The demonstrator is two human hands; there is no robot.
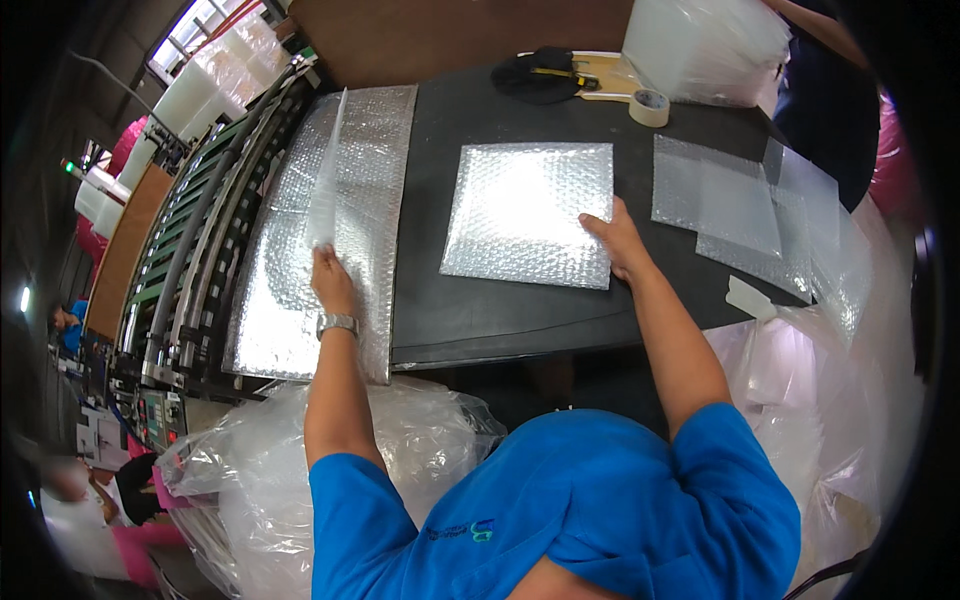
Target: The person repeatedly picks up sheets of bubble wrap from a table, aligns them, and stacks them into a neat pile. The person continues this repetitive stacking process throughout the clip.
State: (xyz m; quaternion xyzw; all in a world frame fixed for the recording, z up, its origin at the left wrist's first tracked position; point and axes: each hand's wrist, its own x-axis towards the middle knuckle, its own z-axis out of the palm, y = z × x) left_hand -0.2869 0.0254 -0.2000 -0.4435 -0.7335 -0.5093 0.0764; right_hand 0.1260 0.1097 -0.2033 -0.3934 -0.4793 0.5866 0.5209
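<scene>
My left hand [332, 280], with a metal watch at the wrist, pinches a translucent plastic sheet [328, 185] seen nearly edge-on. Beneath it a long strip of silvery bubble wrap [375, 200] covers the left part of the dark table. A square piece of clear bubble wrap [525, 215], shining under the light, lies on the table's middle. On its right edge my right hand [620, 242] has closed, thumb on top and fingers tucked at the side. Whether this piece is one layer or several I cannot tell.
Left of the table [430, 320] stands a roller machine [190, 230]. Loose bubble wrap pieces [715, 205] overlap at the right. Behind them are a tape roll [649, 108], a black cap-like item [530, 75] and a bubble wrap stack [700, 50] beside another person. Large plastic bags [330, 480] flank me.
</scene>
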